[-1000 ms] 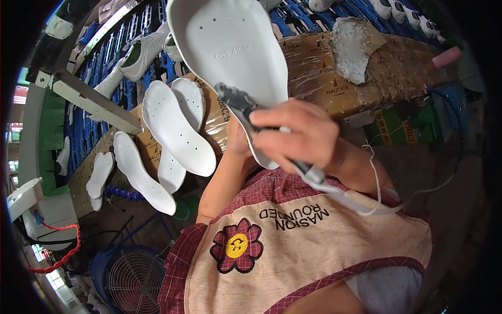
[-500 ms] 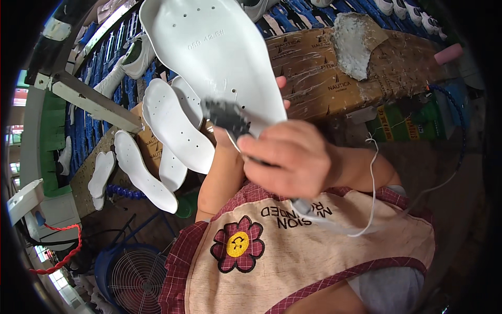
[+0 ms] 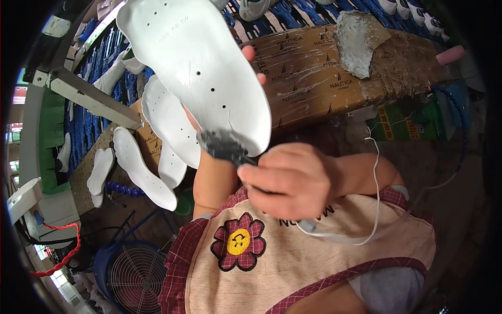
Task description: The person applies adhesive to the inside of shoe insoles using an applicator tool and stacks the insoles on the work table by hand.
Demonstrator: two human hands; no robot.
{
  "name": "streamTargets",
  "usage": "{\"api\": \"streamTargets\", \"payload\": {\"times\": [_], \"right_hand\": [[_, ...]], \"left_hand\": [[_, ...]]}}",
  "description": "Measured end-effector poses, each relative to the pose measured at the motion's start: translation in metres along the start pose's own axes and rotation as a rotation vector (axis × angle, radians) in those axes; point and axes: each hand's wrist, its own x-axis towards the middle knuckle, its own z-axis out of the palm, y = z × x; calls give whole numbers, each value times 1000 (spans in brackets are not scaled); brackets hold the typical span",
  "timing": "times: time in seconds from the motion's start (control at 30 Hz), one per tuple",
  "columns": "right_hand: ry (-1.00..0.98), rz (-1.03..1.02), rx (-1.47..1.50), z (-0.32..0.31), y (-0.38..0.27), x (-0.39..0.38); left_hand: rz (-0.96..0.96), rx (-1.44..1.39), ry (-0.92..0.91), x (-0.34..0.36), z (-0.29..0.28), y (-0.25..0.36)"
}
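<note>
My left hand grips a large white perforated shoe sole from behind; its fingertips show at the right edge, and most of it is hidden. My right hand is closed on a dark tool with a blurred, rough head, which is at the sole's lower left edge; touching or not, I cannot tell. A white cord trails from below this hand. Left of and behind the held sole lie white soles in overlapping pieces, with a smaller stack farther left.
A cardboard-covered bench carries a crusted grey scrap and a pink roll. Blue racks hold white shoes. A metal bar crosses at left. A blue fan stands below, and a white box with red cable is far left.
The held sole has shifted left and turned, exposing more fingertips behind it. My right hand and the tool have moved downward along the sole toward its lower edge.
</note>
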Motion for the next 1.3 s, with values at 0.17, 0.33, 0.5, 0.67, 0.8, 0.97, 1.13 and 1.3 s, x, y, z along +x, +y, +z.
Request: {"api": "streamTargets", "payload": {"times": [0.17, 0.33, 0.5, 0.67, 0.8, 0.97, 1.13, 1.3], "right_hand": [[-177, -25, 65, -7, 0, -7], [-258, 21, 117, -17, 24, -3], [-176, 105, 228, -29, 25, -1], [-214, 223, 398, -43, 25, -4], [-266, 354, 509, -41, 31, -9], [-200, 439, 542, -38, 49, 1], [-229, 473, 643, -53, 54, 11], [-448, 463, 836, -54, 67, 19]], "left_hand": [[-24, -41, 33, 5, 6, 3], [-38, 39, 7, 12, 7, 8], [37, 149, 8, 15, 17, 2], [82, 223, 1, 15, 23, 4], [46, 297, -42, 13, 20, 7], [22, 353, -41, 15, 24, 14], [-20, 353, 21, 11, 26, 15], [-7, 479, 157, 13, 33, 17]]}}
